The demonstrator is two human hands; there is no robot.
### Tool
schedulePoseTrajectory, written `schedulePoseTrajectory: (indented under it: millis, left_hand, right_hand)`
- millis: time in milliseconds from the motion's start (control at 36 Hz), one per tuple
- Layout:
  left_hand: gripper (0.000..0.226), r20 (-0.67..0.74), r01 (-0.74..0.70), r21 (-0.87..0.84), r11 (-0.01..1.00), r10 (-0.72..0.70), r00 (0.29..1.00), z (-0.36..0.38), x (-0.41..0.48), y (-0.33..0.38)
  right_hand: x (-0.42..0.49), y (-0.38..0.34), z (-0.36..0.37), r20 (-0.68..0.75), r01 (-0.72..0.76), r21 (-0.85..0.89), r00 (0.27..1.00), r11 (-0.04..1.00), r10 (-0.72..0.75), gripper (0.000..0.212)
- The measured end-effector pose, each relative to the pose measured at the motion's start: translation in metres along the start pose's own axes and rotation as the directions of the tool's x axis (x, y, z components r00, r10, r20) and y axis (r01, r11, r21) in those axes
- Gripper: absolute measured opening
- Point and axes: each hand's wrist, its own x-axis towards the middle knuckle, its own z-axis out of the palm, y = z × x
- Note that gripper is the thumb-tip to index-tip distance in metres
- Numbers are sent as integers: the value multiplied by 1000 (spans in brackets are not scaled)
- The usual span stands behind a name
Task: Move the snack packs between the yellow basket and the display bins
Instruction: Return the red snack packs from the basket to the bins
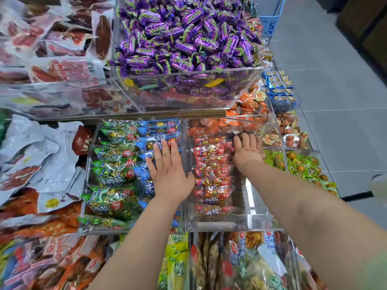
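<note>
Two clear display bins sit side by side in the middle. The left bin (pixel 89 155) holds green snack packs (pixel 113 176) and blue snack packs (pixel 157 130). My left hand (pixel 169 172) lies flat on the blue packs with fingers straight. The right bin (pixel 251 218) holds a row of red snack packs (pixel 211 178). My right hand (pixel 247 151) rests palm down at the far right end of the red row, fingers spread. No yellow basket is in view.
A bin of purple candies (pixel 184 34) stands above. Orange packs (pixel 247 122), egg snacks (pixel 291 135) and green packs (pixel 301 166) lie to the right. White meat pouches (pixel 41 155) fill the left. A blue basket (pixel 270 19) stands on the grey floor (pixel 335 84).
</note>
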Motion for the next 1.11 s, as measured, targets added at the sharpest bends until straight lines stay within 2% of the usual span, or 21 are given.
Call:
schedulePoseTrajectory:
  millis: [139, 194, 306, 389, 444, 528, 556, 611, 667, 722, 778, 861, 944, 1028, 1111]
  left_hand:
    - [102, 47, -7, -22, 1000, 8, 999, -3, 0, -1]
    - [104, 67, -24, -29, 999, 26, 997, -6, 0, -2]
    - [99, 97, -17, -99, 995, 27, 995, -20, 4, -5]
    - [80, 49, -3, -232, 973, 15, 999, -37, -2, 2]
    - [54, -79, -90, -427, 900, 62, 995, -46, -16, 14]
    - [34, -225, -270, -600, 753, 165, 960, -48, -53, 44]
    - [28, -218, -297, -668, 683, 202, 955, -46, -68, 56]
    - [21, -101, -271, -778, 567, 312, 945, -37, -95, 80]
    - [22, 95, -152, -830, 537, 404, 910, -20, -120, 101]
    - [14, 302, -10, -827, 563, 458, 836, 4, -147, 119]
    - [12, 469, 49, -758, 651, 491, 734, 33, -175, 132]
    - [9, 666, 124, -641, 757, 469, 580, 74, -222, 143]
    - [17, 800, 227, -512, 828, 364, 477, 110, -268, 147]
    - [20, 891, 177, -335, 926, 250, 380, 137, -312, 153]
    - [27, 937, 39, -187, 982, 166, 307, 156, -354, 158]
  right_hand:
    - [-18, 7, -21, 72, 59, 8, 996, 998, -60, 73]
    - [-32, 10, -33, 55, 41, 93, 997, 995, -46, 71]
    - [-67, 18, -56, -60, 30, 361, 998, 932, -9, 48]
    - [-103, 29, -66, -63, 24, 580, 998, 814, 16, 39]
    - [-131, 38, -68, -98, 5, 674, 992, 738, 82, 26]
    - [-177, 55, -62, -93, -72, 817, 962, 572, 255, 15]
    - [-194, 61, -57, -72, -99, 846, 953, 524, 294, 14]
    - [-229, 76, -42, 8, -155, 901, 939, 405, 343, 13]
    - [-267, 92, -20, 94, -221, 935, 908, 278, 408, 13]
    - [-308, 105, 8, 179, -280, 948, 861, 150, 476, 14]
    - [-354, 117, 38, 284, -355, 934, 790, 28, 543, 24]
    - [-433, 131, 84, 497, -476, 854, 625, -210, 602, 25]
    - [-517, 137, 120, 674, -533, 726, 427, -434, 603, 24]
    - [-601, 137, 152, 818, -569, 555, 242, -607, 521, 23]
    - [-674, 133, 179, 915, -571, 388, 143, -724, 377, 23]
